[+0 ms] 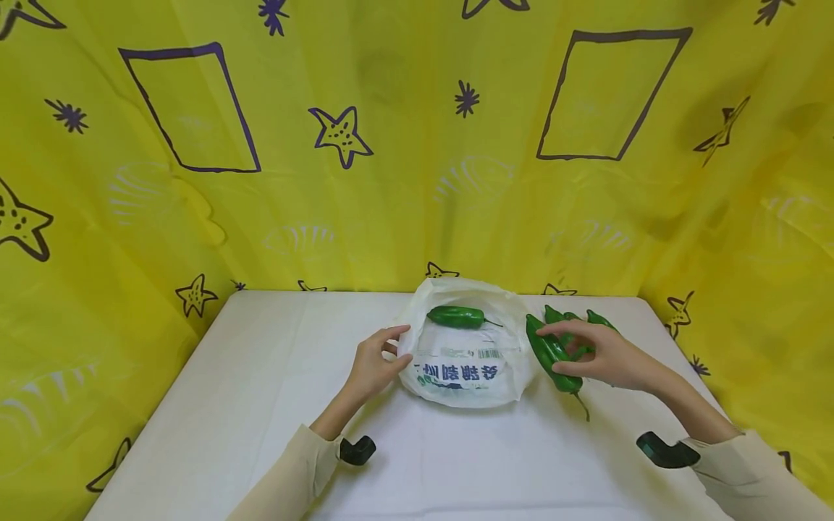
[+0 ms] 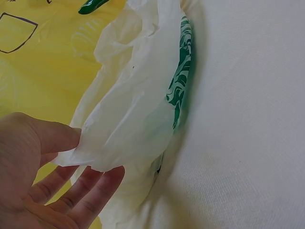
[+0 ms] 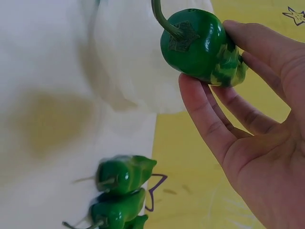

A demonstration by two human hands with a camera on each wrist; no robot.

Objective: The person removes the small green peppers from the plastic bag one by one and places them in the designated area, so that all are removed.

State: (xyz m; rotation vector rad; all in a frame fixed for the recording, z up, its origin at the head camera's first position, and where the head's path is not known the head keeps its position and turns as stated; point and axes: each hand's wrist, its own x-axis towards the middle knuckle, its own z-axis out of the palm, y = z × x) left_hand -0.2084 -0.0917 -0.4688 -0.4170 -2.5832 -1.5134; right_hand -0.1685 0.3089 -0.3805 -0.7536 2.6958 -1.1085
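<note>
A white plastic bag [image 1: 515, 376] with blue lettering stands with its mouth spread wide at the middle of the table. One green pepper [image 1: 456, 317] lies inside it. My left hand [image 1: 378, 362] pinches the bag's left rim between thumb and fingers; the left wrist view shows the thin plastic [image 2: 124, 105] in that hand. Just right of the bag, my right hand [image 1: 606, 354] grips another green pepper [image 1: 554, 354], its stem hanging toward me. In the right wrist view this held pepper [image 3: 198, 45] is off the table, between thumb and fingertips.
Several more green peppers [image 3: 121, 174] lie on the table to the right of the bag, partly behind my right hand in the head view. A white cloth covers the table [image 1: 287, 347]. Yellow patterned curtain [image 1: 404, 202] hangs behind and along both sides.
</note>
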